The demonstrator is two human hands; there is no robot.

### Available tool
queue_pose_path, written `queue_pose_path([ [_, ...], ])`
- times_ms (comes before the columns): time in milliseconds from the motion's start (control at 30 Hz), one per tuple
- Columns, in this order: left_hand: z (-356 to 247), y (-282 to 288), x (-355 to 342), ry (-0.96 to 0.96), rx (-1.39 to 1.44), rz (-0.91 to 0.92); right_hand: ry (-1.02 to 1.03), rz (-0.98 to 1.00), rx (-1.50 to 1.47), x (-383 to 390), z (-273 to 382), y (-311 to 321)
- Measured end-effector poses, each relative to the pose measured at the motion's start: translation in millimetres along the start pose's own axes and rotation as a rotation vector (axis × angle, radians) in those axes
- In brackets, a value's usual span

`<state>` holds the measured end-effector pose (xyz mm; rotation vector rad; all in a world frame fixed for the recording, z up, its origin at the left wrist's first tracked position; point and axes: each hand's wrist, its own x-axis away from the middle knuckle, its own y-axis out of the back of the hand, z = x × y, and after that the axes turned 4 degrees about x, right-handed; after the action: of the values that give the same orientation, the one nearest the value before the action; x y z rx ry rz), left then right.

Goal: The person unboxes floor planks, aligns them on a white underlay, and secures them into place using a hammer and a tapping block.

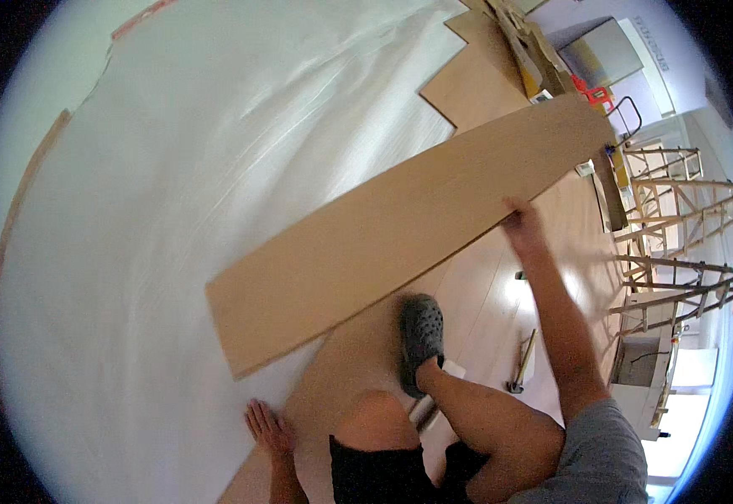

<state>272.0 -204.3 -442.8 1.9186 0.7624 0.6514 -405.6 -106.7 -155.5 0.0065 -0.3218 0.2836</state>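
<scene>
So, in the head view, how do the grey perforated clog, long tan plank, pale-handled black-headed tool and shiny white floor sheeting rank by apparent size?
White sheeting
Tan plank
Grey clog
Pale-handled tool

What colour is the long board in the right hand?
Light brown: the long board shows best in the head view, the only one here.

Sheeting point(148, 218) lies left of the plank point(400, 227), ladders point(677, 182) stand to its right.
</scene>
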Motion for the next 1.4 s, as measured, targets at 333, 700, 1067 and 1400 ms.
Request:
queue_pose_path([
  [333,-17,-35,33,0.251,0.066,0.053,-0.333,0.248,-0.188,-26,-153,-55],
  [700,-42,-44,61,0.528,0.061,-0.065,-0.649,0.487,-0.33,-21,-248,-126],
  [1067,7,-8,96,0.723,0.309,-0.227,-0.816,0.67,-0.444,-4,-300,-129],
  [1400,28,-23,97,0.777,0.599,-0.332,-0.989,0.701,-0.303,-10,-309,-86],
])
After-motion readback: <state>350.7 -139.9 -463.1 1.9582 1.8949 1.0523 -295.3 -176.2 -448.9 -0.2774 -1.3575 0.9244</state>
